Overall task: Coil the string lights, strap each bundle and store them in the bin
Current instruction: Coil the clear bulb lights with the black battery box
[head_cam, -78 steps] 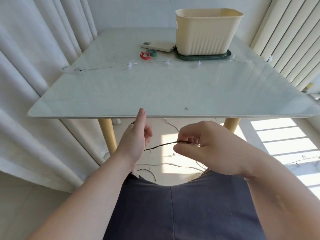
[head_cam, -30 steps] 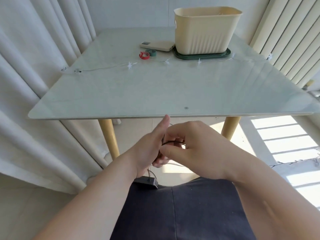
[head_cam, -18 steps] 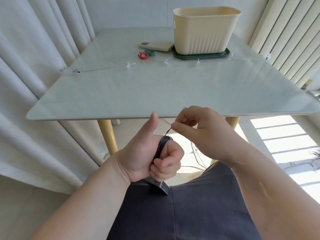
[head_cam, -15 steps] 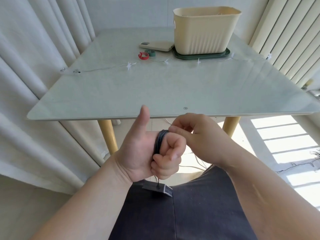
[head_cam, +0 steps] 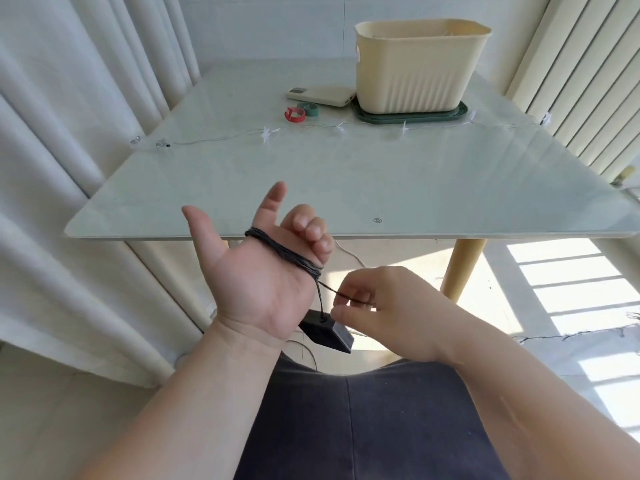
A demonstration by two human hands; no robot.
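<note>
bin (head_cam: pixel 419 69) on green lid (head_cam: pixel 408 117) — straps (head_cam: pixel 300 112), phone (head_cam: pixel 320 95) beside; curtains (head_cam: pixel 69 133) left

— How was the left hand (head_cam: pixel 258 282) held?

— Palm up toward the camera, just below the table's near edge (head_cam: pixel 346 236), thumb out to the left, forefinger raised, the other fingers (head_cam: pixel 311 230) curled, with dark wire (head_cam: pixel 284 251) wound several turns across the palm.

— And the right hand (head_cam: pixel 384 308)?

— It sat lower and to the right of the left one, beneath that same edge, thumb and forefinger pinched on the wire's free run. Both bare forearms reached forward from the bottom of the frame.
</note>
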